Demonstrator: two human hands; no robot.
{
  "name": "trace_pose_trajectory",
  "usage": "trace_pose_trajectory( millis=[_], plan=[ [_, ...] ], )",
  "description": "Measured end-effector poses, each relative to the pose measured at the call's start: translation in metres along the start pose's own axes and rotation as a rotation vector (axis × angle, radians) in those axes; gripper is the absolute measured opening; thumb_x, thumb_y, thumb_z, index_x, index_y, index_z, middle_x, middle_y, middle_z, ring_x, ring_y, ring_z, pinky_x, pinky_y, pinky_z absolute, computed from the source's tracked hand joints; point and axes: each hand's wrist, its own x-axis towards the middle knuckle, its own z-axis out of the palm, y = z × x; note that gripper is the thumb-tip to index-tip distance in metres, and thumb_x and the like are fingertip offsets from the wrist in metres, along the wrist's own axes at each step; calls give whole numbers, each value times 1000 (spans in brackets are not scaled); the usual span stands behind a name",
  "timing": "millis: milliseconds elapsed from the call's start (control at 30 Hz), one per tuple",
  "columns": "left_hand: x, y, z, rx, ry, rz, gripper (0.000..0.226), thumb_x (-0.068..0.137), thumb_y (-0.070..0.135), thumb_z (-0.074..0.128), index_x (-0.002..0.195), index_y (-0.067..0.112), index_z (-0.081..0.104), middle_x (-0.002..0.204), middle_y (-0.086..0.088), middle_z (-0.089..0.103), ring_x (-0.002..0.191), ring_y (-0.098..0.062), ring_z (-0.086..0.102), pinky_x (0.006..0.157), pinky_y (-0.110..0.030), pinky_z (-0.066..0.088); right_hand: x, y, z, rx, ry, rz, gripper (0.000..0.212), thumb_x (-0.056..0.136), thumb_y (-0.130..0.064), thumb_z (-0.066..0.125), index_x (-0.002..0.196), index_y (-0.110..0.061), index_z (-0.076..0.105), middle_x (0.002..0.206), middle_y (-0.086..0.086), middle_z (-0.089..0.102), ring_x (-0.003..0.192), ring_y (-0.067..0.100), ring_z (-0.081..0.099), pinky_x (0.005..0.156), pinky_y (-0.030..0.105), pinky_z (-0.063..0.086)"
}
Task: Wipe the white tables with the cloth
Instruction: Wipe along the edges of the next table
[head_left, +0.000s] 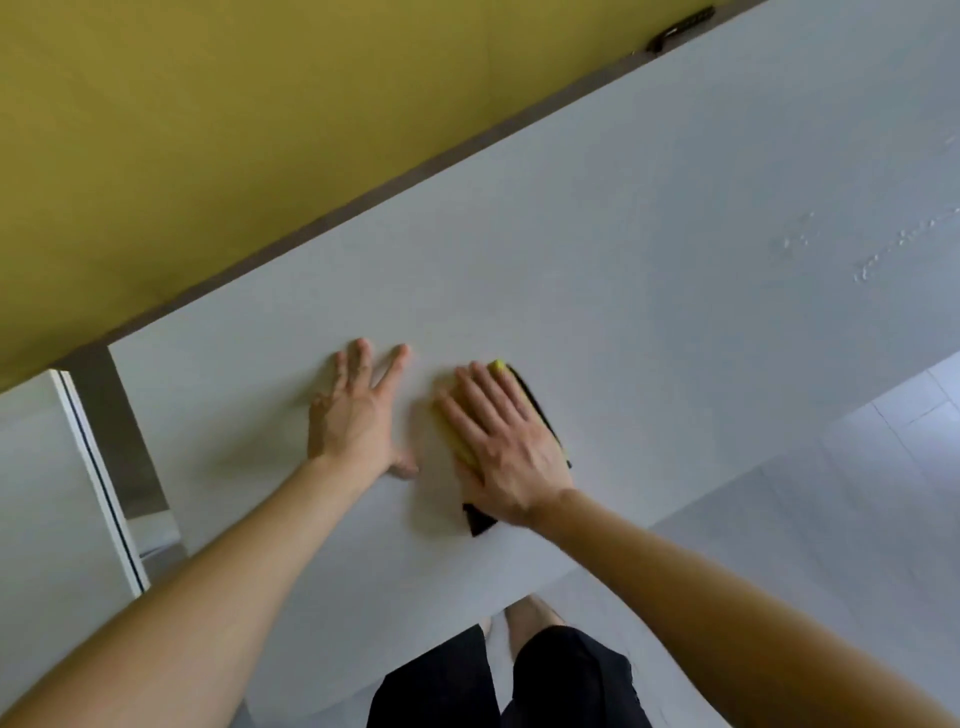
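Pressing flat: right hand on seemingly spongy cloth.

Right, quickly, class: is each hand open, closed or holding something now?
Left hand: open, flat on the white table, fingers spread.
Right hand: open, straight fingers pressing the cloth onto the table.

The table across the middle of the frame is plain white. The cloth at centre is yellow with a black edge. The wall at upper left is mustard yellow.
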Motion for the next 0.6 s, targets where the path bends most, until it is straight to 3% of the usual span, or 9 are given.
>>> trace_pose_trajectory(
  millis=[100, 200, 267, 367, 467, 533, 600],
  plan=[
    [1, -3, -4, 45, -43, 39, 162, 60, 52, 103, 170, 36, -16, 179, -17, -13, 168, -39, -2, 123, -55, 42, -3, -16, 10, 15, -138, -305, 79, 99, -42, 59, 170, -17, 34, 180, 15, 20, 169, 32, 6, 136, 56, 10],
    [7, -21, -21, -11, -11, 91, 148, 64, 52, 101, 173, 37, 2, 178, -10, 10, 165, -32, 19, 123, -47, 42, 33, 55, -8, -55, -166, -411, 85, 92, -48, 64, 169, -22, 39, 179, 12, 25, 168, 33, 14, 137, 53, 9],
    [18, -37, -30, -74, 58, 30, 147, 64, 53, 101, 173, 37, 4, 177, -11, 15, 163, -34, 21, 124, -53, 40, 67, 120, -32, -83, -69, -207, 78, 97, -48, 58, 168, -23, 39, 177, 14, 29, 167, 35, 20, 137, 53, 9],
    [37, -58, -30, -72, 16, -124, 165, 55, 60, 103, 170, 37, -14, 178, -20, -9, 166, -46, 0, 127, -67, 26, 103, 189, -66, -93, 59, 259, 79, 97, -51, 45, 171, -24, 32, 179, 15, 23, 168, 35, 14, 137, 49, 1],
    [50, -66, -25, -74, -88, -148, 170, 51, 64, 103, 171, 29, -14, 176, -27, -11, 164, -52, 0, 128, -68, 25, 118, 162, -61, -82, 165, 555, 81, 96, -49, 47, 172, -24, 29, 181, 13, 15, 169, 31, 5, 137, 50, 0],
    [52, -65, -26, -49, -92, -139, 171, 51, 66, 102, 170, 25, -12, 174, -31, -7, 162, -55, 4, 127, -67, 29, 107, 94, -38, -73, 174, 514, 83, 96, -45, 53, 172, -20, 29, 180, 17, 16, 169, 36, 6, 137, 53, 2],
    [54, -64, -28, -19, -87, -140, 170, 52, 68, 101, 170, 24, -12, 174, -32, -4, 161, -56, 9, 124, -65, 34, 84, 15, -10, -2, 119, 231, 82, 95, -39, 63, 168, -14, 37, 177, 22, 25, 167, 40, 13, 135, 58, 8]
  ],
)
